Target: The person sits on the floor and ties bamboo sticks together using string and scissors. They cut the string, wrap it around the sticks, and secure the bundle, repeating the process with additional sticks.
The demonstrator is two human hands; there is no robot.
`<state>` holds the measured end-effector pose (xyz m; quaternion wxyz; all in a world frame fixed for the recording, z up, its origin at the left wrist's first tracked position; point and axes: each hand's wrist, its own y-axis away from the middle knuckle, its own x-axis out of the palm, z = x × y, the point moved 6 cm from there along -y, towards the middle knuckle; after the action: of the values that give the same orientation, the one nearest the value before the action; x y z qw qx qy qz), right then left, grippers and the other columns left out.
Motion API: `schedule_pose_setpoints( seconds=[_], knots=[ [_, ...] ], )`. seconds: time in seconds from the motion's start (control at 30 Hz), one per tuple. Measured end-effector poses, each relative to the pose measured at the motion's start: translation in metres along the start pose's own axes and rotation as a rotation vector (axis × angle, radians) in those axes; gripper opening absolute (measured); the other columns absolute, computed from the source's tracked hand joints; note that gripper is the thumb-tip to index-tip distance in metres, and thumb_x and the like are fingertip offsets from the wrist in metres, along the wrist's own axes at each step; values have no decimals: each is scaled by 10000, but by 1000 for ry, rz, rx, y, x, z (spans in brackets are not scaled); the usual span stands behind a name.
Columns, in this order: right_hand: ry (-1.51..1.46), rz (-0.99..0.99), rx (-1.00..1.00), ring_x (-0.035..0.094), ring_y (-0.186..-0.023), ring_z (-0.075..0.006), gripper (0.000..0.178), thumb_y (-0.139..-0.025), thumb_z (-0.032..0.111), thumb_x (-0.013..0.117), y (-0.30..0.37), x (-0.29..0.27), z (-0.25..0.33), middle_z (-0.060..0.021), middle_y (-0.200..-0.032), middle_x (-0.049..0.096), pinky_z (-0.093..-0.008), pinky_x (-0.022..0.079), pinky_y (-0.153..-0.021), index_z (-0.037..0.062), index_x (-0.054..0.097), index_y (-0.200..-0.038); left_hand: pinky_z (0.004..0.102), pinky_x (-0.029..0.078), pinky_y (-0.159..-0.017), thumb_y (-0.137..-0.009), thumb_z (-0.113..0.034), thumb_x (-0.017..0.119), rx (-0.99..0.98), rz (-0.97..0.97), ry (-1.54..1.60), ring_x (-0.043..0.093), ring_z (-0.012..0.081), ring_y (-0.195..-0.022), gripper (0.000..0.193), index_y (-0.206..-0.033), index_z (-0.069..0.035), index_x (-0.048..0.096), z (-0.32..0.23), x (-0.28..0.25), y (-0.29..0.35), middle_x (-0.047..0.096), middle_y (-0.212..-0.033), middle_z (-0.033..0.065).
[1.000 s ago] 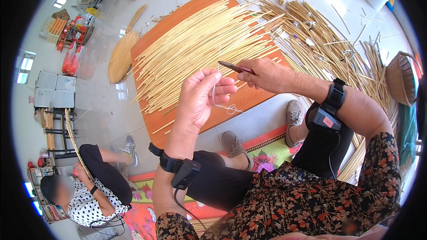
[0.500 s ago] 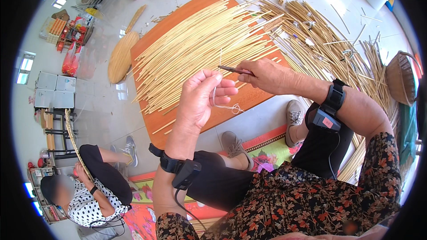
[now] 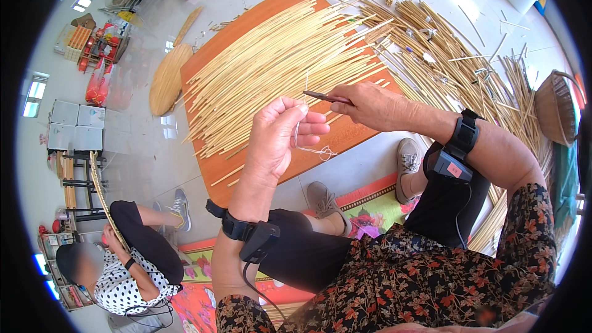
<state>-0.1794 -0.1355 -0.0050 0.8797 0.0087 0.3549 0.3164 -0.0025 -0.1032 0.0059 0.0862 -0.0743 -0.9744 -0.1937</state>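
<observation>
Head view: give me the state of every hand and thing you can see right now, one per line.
Left hand: raised, pinching a thin pale thread that loops below the fingers.
Right hand: gripping a thin dark tool, tip pointing at the left hand.
Reeds: lying loose, spread across the orange board.
Basket: on the floor, tilted.
Other person: seated, holding a long strip.

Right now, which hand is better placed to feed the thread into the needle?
Probably left. The left hand pinches the white thread upright, its tip just beside the dark needle. The right hand only holds that needle level.
</observation>
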Motion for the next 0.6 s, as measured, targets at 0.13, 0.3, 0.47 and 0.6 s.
schedule_pose_setpoints(
  seconds=[0.13,0.3,0.47,0.6],
  knots=[
    [38,-84,-83,702,-868,-355,336,-1043,316,562,-4,2,-6,-207,-908,707,-453,553,-785,-2,620,-1132,277,615,-603,-999,-86,545,-3,-7,-1,760,246,-774,112,-998,3,613,-2,4,1,730,-907,188],
    [125,-175,-103,696,-859,-411,345,-1035,339,570,-3,0,-7,-230,-838,694,-493,543,-754,-2,626,-1050,278,615,-604,-995,-99,556,-16,-13,24,758,245,-767,123,-991,10,613,-1,5,1,729,-906,192],
    [152,-170,-93,697,-879,-402,341,-1037,330,568,0,-4,-1,-227,-863,698,-486,545,-770,-3,635,-1071,285,617,-610,-1003,-128,565,-16,1,33,759,247,-771,144,-997,7,616,4,3,-1,730,-911,189],
    [-8,-117,-134,694,-930,-381,337,-1042,313,556,-3,6,-11,-215,-924,704,-464,541,-823,-9,643,-1090,283,617,-605,-1021,-149,554,-31,47,27,761,239,-776,154,-1010,-11,621,1,2,-2,736,-923,175]
  ],
)
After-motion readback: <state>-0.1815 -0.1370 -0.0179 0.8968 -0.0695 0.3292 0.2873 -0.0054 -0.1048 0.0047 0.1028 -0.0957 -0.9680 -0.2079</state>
